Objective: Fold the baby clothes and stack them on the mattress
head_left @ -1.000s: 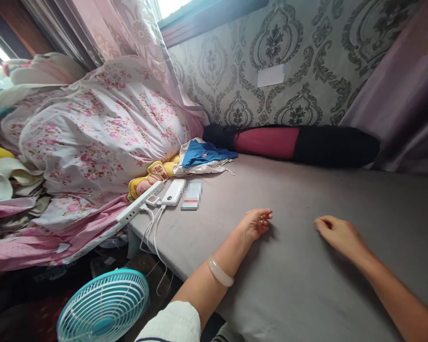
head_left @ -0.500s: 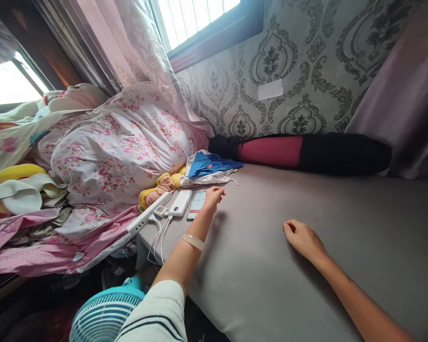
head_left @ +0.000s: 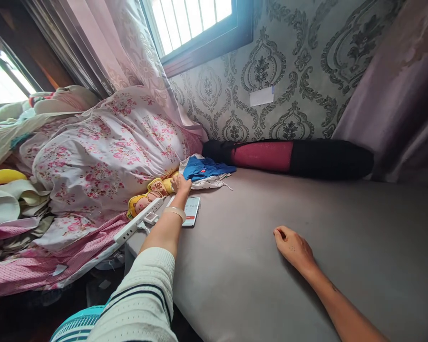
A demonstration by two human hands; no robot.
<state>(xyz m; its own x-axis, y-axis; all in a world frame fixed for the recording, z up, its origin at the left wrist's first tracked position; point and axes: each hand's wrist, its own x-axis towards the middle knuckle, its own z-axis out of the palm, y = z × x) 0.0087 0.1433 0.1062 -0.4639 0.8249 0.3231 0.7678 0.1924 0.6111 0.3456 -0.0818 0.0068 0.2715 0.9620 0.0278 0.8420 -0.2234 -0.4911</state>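
Observation:
My left hand [head_left: 180,183] reaches to the near left corner of a small pile of clothes, a blue garment [head_left: 205,168] on top of a white cloth [head_left: 214,182]. Its fingers are bent down at the pile's edge, beside a yellow plush toy [head_left: 157,186]; what lies under them is hidden. Below that wrist a phone [head_left: 191,211] with a lit screen lies on the grey sheet, partly covered by the forearm. My right hand [head_left: 294,247] rests on the sheet with loosely curled fingers and nothing visible in them.
A white power strip [head_left: 139,221] with a plugged-in charger lies along the bed's left edge. A black and red long bag [head_left: 262,156] lies against the wall. Floral bedding [head_left: 103,152] is heaped at left, and a turquoise fan [head_left: 79,325] stands below.
My left hand has moved left and away from me, from beside the phone to the clothes pile. My right hand stays curled on the sheet. The view has shifted slightly.

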